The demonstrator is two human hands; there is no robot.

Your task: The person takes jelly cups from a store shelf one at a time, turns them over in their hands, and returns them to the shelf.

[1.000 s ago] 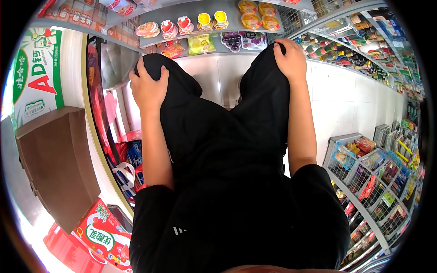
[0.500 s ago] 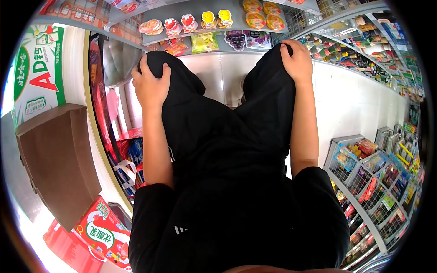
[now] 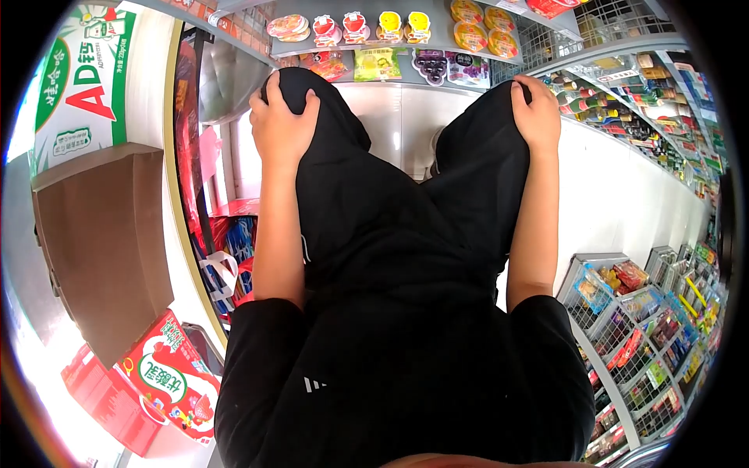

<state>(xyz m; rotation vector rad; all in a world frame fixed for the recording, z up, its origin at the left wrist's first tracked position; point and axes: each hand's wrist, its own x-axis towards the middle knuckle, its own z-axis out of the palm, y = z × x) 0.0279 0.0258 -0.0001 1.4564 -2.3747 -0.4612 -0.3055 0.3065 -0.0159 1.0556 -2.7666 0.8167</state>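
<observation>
My left hand rests on the left knee of my black trousers, its fingers spread over the cloth and holding nothing. On the other knee lies my right hand, thumb apart from the fingers, also without any object; some of its fingertips are out of sight past the knee. Beyond my knees, nearest to both hands, a grey shelf carries yellow character-shaped packs, red-and-white cups, a green snack bag and a purple grape-shaped pack.
At my left stand a white-and-green carton, an opened brown cardboard box and a red drink carton. Wire racks of packaged snacks and shelves of bottles line my right. Pale floor tiles lie between.
The view has shifted, so my hands, knees and the shelf appear further right, and the shelf slightly higher. Both hands stay on the knees.
</observation>
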